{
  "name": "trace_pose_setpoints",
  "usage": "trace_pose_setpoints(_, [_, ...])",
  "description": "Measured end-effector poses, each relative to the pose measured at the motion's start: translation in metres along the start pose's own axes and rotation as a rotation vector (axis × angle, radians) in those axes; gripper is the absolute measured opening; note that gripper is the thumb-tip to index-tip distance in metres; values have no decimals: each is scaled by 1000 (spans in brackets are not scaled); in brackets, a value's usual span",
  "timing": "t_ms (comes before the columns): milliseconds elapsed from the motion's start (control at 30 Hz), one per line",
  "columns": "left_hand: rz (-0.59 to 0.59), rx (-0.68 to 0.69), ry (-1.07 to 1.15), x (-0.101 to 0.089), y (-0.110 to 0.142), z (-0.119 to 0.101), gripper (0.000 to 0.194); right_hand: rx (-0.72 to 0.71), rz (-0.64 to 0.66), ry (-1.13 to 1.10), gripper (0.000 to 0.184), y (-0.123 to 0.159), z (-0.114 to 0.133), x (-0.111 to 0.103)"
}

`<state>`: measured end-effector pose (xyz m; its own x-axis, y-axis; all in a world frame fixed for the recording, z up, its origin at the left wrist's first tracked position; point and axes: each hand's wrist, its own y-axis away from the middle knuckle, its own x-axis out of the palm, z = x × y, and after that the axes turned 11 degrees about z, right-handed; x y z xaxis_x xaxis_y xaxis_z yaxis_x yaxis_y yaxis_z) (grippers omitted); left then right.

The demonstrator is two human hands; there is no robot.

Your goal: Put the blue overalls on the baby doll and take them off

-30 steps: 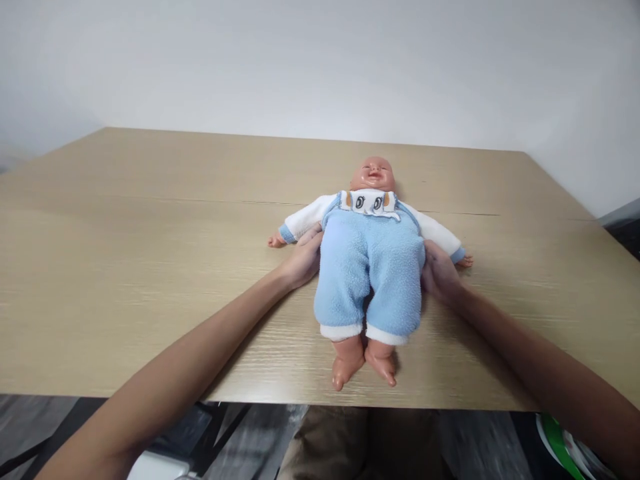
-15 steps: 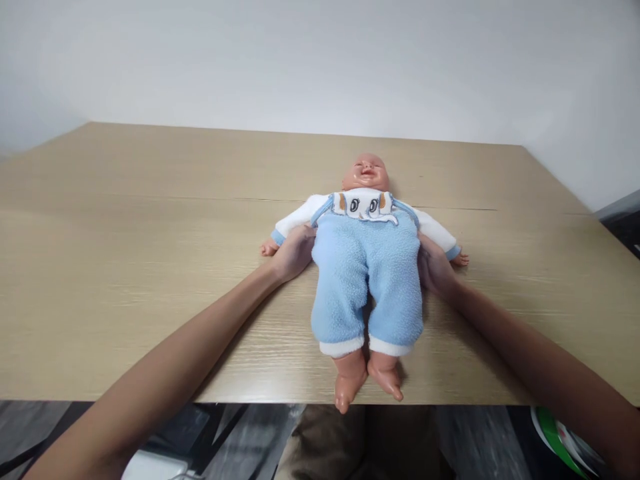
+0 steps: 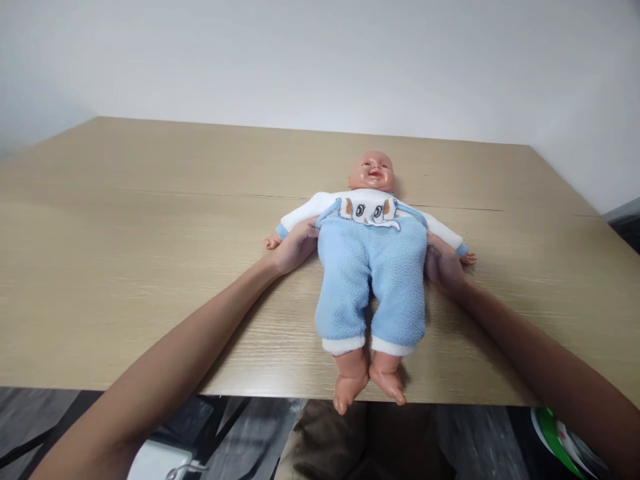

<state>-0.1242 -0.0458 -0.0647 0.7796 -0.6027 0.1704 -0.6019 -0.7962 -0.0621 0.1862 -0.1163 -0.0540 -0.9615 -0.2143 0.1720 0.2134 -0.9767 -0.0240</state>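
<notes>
A baby doll [image 3: 373,280] lies on its back on the wooden table [image 3: 150,300], head away from me and feet at the near edge. It wears a white long-sleeved top and light blue fleece overalls [image 3: 345,267] with an elephant face on the bib. Gripping the overalls at the waist on the left side is my left hand [image 3: 297,248], below the doll's outstretched arm. My right hand [image 3: 444,265] grips the opposite side at the same height. Both hands are closed; the fingertips are partly hidden behind the cloth.
A white wall [image 3: 320,67] rises behind the table. Below the near edge, a white object [image 3: 157,460] is at the left and a round green-rimmed thing [image 3: 555,437] at the right. A dark object [image 3: 625,223] stands beyond the table's right edge.
The view has shifted slightly, so the doll and both hands appear a little farther right. My hands keep their hold at the sides of the overalls, which look slightly wider at the waist.
</notes>
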Motion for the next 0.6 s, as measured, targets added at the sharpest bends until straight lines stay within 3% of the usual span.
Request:
trace_pose_setpoints(167, [71,2,-299,-20,6,-12,24,-8,94,230,17,2,8,-26])
trace_pose_setpoints(367, [177,38,-644,-34,13,-16,35,-41,273,505,51,5,17,-50])
trace_pose_setpoints(467, [197,33,-559,-28,13,-14,41,-39,261,465,62,7,18,-45])
trace_pose_setpoints(600, [166,0,-240,-8,10,-7,45,-36,201,328,63,9,12,-32])
